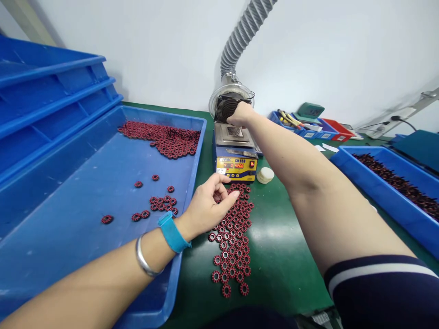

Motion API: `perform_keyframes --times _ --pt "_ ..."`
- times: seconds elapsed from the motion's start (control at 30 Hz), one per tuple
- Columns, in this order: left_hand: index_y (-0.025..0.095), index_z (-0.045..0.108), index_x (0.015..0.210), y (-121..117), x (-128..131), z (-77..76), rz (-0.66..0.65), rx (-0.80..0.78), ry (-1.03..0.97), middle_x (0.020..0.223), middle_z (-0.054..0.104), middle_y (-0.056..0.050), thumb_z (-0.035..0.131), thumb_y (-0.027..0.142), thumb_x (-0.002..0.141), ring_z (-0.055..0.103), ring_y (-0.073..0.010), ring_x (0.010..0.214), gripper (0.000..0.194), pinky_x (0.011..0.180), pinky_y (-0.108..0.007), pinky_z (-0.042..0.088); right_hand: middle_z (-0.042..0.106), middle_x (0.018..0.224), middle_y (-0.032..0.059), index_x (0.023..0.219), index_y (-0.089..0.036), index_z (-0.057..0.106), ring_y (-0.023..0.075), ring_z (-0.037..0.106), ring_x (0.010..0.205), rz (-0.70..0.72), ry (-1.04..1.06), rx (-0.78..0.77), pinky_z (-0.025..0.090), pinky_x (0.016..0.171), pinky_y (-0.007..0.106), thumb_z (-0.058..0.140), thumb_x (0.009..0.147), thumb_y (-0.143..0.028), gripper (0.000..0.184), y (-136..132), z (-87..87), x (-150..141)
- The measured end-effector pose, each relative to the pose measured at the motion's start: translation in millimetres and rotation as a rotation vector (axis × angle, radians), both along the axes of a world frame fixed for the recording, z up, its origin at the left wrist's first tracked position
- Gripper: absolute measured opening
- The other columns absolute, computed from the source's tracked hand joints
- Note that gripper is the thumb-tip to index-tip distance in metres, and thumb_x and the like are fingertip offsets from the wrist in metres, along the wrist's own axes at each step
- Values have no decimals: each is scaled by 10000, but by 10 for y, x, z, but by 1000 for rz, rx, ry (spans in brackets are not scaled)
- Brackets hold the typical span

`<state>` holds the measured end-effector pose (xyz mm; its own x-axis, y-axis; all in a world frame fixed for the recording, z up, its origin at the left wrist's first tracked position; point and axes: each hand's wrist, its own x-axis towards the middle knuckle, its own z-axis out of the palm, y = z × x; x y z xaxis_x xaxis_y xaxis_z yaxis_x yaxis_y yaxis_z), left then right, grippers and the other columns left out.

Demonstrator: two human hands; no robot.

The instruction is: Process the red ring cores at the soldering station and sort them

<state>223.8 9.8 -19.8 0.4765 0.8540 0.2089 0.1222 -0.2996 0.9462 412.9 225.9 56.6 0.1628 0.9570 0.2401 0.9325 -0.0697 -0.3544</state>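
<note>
My left hand [212, 201] hovers over a spread of small red-and-black wound stator cores [231, 251] on the table. Its fingers are loosely curled, with thumb and fingertips apart and nothing visible between them. Reaching far forward, my right hand [242, 114] is closed beside a black ridged round grille [227, 110]. What its fingers hold is hidden. Just below that hand is a solder pot [236, 157] with a metal top, a yellow front panel and lit red digits. A clear round hood [214, 98] stands behind the grille.
A large blue tray [82, 164] on the left holds more cores, beside stacked blue trays [51, 87]. A grey duct hose [240, 39] rises behind the pot. A round whitish pad [265, 175] lies right of it. Another blue tray [380, 196] of dark parts stands far right.
</note>
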Motion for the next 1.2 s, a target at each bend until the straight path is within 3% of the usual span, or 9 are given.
perform_keyframes --times 0.17,0.4,0.53,0.67,0.77,0.87,1.03,1.1,1.2 --pt "153 505 964 22 -1 -16 11 -29 -14 589 503 66 588 330 825 460 -87 515 239 528 -230 387 630 750 100 786 -101 593 283 673 829 -48 118 -44 600 699 440 710 634 -131 194 -135 201 10" --pt "155 565 834 17 22 -17 31 -130 -99 631 540 40 673 322 766 484 -80 548 211 529 -221 402 580 619 41 706 -122 590 114 562 546 35 719 -59 549 529 297 661 749 -160 91 -774 351 4" --pt "134 597 837 -5 32 -5 53 -291 -269 707 608 7 790 354 654 551 -85 611 346 579 -228 450 634 641 33 695 -142 615 97 589 563 260 964 -11 544 567 247 717 726 -229 137 -1571 -38 -74" --pt "119 621 848 -81 43 33 -5 -424 -396 743 657 -8 859 340 573 608 -94 645 425 643 -240 504 692 757 21 795 -181 631 130 656 690 443 926 312 574 689 291 760 690 -281 194 -2360 -606 -241" --pt "125 625 771 -160 88 33 -20 -409 -390 724 672 -9 856 344 583 625 -108 657 370 675 -253 525 696 824 31 824 -190 632 145 664 780 445 728 535 559 764 317 682 754 -187 86 -2686 -844 -361" --pt "139 625 740 -184 135 30 -7 -329 -323 704 670 -8 828 367 611 620 -119 654 332 674 -263 524 704 854 31 839 -214 631 164 671 808 449 624 640 556 783 344 640 774 -153 89 -2790 -876 -399" --pt "149 650 784 83 -151 301 169 -14 26 727 670 -13 739 365 690 570 -123 634 251 645 -269 487 711 910 48 869 -271 635 212 675 882 323 541 478 552 860 393 634 791 -270 78 -2774 -879 -31" --pt "152 683 835 288 -456 476 363 176 333 770 668 0 723 336 710 535 -112 642 225 676 -263 463 704 866 56 842 -252 634 223 675 849 193 530 358 547 863 411 615 780 -274 68 -2734 -976 258" --pt "161 673 787 599 -989 607 728 160 684 675 599 37 703 240 681 522 -119 649 136 682 -248 432 711 826 63 792 -211 641 232 681 793 83 486 98 551 817 418 635 722 -226 73 -2658 -1191 636"
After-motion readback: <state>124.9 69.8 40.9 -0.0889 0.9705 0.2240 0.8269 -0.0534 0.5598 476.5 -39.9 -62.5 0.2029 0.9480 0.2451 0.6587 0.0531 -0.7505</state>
